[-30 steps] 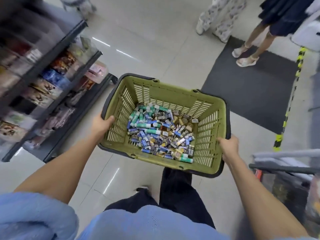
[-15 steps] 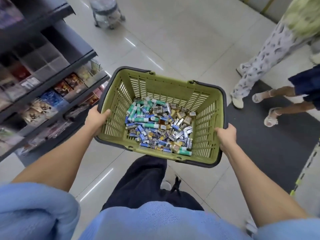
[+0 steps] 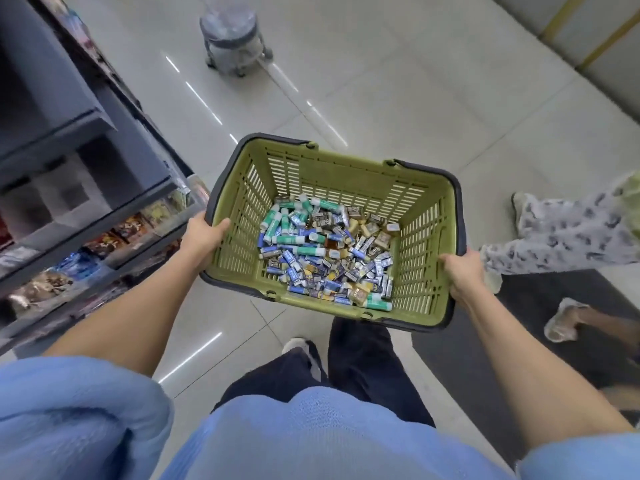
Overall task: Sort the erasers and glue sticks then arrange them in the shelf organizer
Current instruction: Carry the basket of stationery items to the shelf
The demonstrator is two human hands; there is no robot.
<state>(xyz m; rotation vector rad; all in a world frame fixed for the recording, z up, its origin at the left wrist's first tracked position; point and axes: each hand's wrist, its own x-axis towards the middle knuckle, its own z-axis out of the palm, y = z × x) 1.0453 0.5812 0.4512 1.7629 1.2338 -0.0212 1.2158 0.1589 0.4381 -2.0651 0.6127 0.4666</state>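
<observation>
Left hand [image 3: 204, 235] grips the left rim of the green basket [image 3: 349, 174], right hand [image 3: 462, 277] grips the right rim; basket held above the floor. Glue sticks [image 3: 298, 240] and erasers [image 3: 353, 271] mixed inside. Shelving [image 3: 86, 202] left.

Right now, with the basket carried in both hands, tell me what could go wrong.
1. The basket is held only by its rim, left hand and right hand; a slip could tip out the mixed erasers and glue sticks.
2. A passer-by's legs are close on the right; a bump seems possible.
</observation>
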